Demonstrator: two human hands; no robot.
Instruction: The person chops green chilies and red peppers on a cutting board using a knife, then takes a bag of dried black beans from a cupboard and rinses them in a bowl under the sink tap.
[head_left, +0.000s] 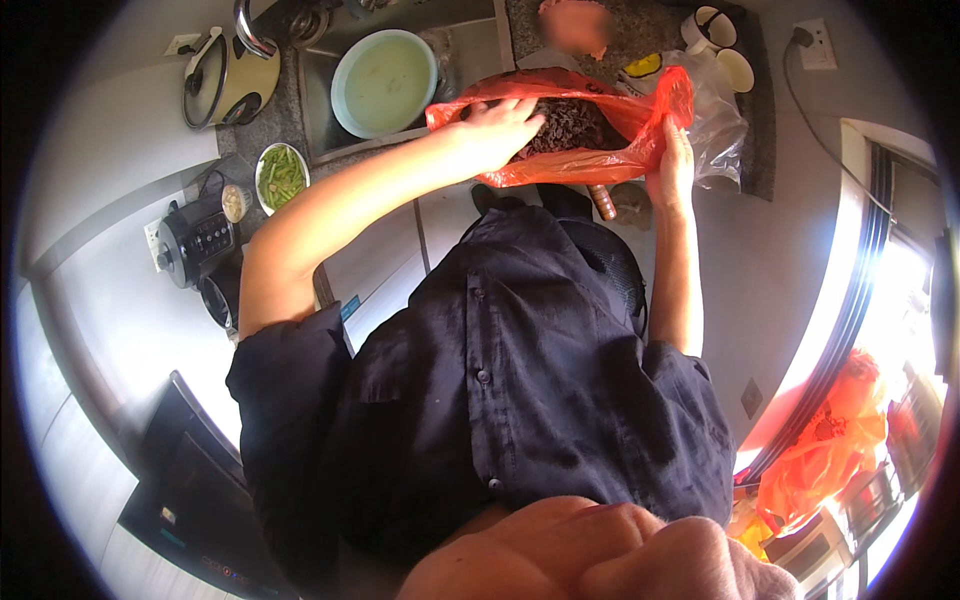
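Note:
A red plastic bag (559, 166) is held with its mouth wide, over the front edge of the counter. Inside lies a mass of dark, crinkled dried food (570, 124), its exact kind unclear. My left hand (499, 135) reaches over the left part of the mouth, fingers apart above the dark pieces; whether the fingertips touch them is not plain. At the right end, my right hand (673, 161) grips the gathered plastic. Below the bag a brown ringed handle (601, 202) sticks out, the rest of it hidden.
A basin of cloudy water (384, 84) stands in the sink (319, 112). Left are a bowl of green vegetables (282, 178), a small cup of pale pieces (236, 202) and a cooker (232, 82). A clear plastic bag (724, 139), white mugs (709, 30) and blurred pink meat (576, 28) lie beyond.

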